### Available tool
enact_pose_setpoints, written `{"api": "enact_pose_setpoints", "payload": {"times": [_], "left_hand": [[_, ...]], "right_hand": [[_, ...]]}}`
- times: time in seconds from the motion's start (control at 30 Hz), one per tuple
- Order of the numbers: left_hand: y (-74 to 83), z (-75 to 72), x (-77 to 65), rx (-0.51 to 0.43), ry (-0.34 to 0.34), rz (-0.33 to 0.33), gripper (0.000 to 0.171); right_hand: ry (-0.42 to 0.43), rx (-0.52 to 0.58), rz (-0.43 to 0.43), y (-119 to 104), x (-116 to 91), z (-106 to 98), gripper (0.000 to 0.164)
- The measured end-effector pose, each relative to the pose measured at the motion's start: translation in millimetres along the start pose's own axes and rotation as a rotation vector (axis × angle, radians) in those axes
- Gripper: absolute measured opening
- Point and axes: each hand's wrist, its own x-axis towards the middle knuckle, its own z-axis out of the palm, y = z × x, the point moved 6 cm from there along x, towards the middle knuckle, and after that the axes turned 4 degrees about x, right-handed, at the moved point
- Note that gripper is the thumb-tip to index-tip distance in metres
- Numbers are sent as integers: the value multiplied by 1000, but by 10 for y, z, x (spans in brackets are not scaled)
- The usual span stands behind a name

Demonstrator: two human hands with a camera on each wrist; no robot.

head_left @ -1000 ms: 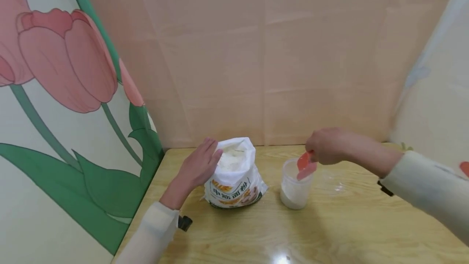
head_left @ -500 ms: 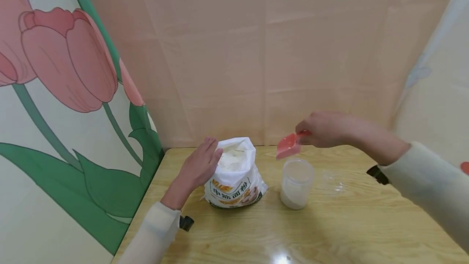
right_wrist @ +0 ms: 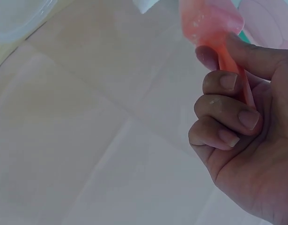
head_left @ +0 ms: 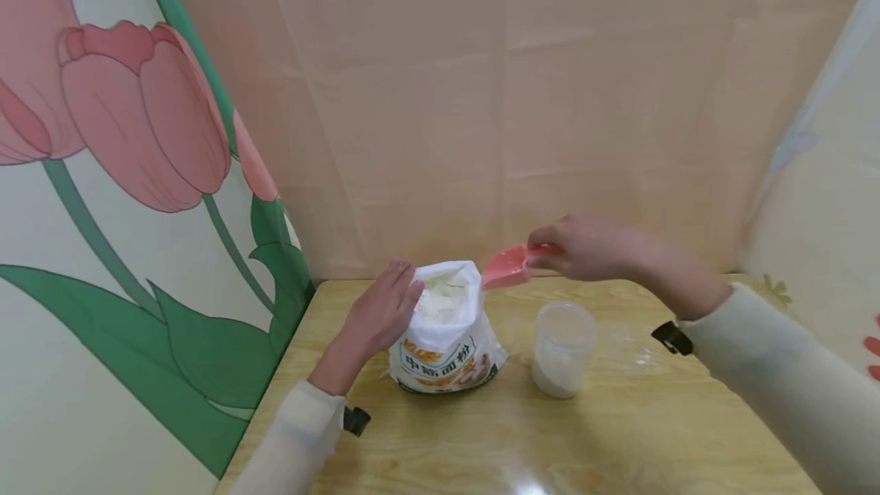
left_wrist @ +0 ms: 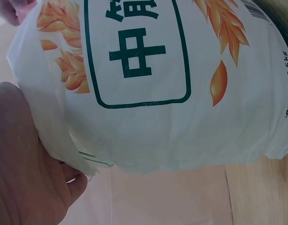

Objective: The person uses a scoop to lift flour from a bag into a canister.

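In the head view my left hand [head_left: 381, 313] lies along the left side of an opened white flour bag [head_left: 447, 361], fingers extended and thumb at the rim. White flour [head_left: 441, 304] shows inside the bag's mouth. In the left wrist view the printed bag [left_wrist: 139, 131] fills most of the picture, part of my hand [left_wrist: 26, 164] tucked behind its edge. My right hand [head_left: 584, 247] curls round the handle of a pink scoop [head_left: 507, 266], whose tip overlaps the bag's right rim. White specks cling to the scoop [right_wrist: 209, 23] in the right wrist view.
A clear plastic jar [head_left: 564, 342], partly filled with white powder, stands uncovered right of the bag. Beside it lies a transparent lid-like piece [head_left: 632, 346] on the wooden table [head_left: 467, 449]. A peach cloth [head_left: 412, 136] hangs behind, and a tulip-patterned panel [head_left: 158, 250] borders the left.
My right hand has lifted the scoop from its tilt over the jar and carried it left to the bag's rim. My left hand stays at the bag.
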Motion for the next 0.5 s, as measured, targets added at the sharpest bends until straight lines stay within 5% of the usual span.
{"api": "enact_pose_setpoints", "payload": {"times": [0.2,0.5], "left_hand": [[-9,36,11,-1,-1,-20,80],[19,20,54,-2,-9,-38,72]], "right_hand": [[26,-21,-43,-96,135,88,16],[-129,-87,-27,-243,471,164,19]]}}
